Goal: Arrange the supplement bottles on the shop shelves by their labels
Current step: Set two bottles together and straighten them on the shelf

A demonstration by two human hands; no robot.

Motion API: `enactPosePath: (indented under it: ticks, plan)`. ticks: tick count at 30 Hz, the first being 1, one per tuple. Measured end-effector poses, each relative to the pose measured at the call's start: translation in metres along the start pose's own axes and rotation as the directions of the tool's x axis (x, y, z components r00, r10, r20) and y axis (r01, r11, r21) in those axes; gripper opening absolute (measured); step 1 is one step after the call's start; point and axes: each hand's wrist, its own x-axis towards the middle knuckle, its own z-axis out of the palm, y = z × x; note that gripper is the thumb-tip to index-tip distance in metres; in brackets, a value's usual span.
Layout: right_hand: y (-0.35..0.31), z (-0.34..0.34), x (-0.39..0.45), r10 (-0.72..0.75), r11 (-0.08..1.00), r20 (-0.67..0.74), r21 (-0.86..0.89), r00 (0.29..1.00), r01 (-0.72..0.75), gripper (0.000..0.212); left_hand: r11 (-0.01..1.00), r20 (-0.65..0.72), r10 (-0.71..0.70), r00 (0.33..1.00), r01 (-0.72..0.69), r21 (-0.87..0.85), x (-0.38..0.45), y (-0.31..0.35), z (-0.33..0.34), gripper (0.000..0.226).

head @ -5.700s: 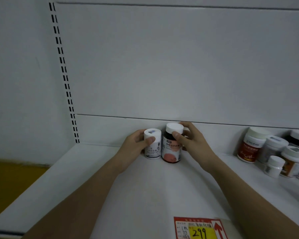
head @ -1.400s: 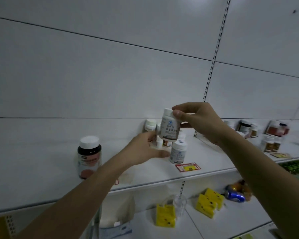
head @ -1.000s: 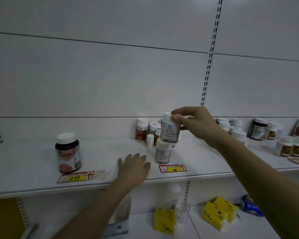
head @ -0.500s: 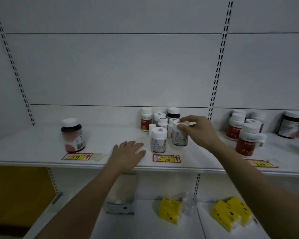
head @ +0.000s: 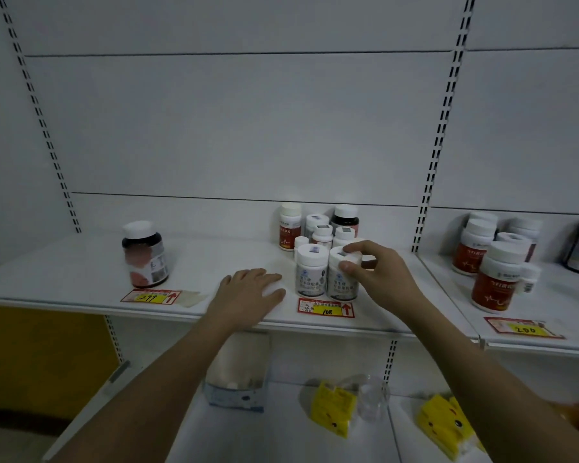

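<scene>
Shelf (head: 81, 279): rear bottles (head: 318, 225) half hidden (labels blurred)

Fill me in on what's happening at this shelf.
A person is sorting supplement bottles on a white shop shelf. The right hand grips the cap of a white bottle, standing upright beside a matching bottle just behind the 108 price tag. The left hand rests flat on the shelf. A dark bottle stands alone behind the 299 tag.
</scene>
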Motion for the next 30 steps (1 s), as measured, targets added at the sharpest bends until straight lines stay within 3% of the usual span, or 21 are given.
enactPosePath:
  ticks: [30]
  plan:
    - [-0.0026,-0.0028,0.0017,0.023,0.999,0.03,0.03,0.999,-0.024,0.025,0.996,-0.028,-0.028,0.999,0.025,-0.086,-0.0006,0.0013,-0.0042,0.057]
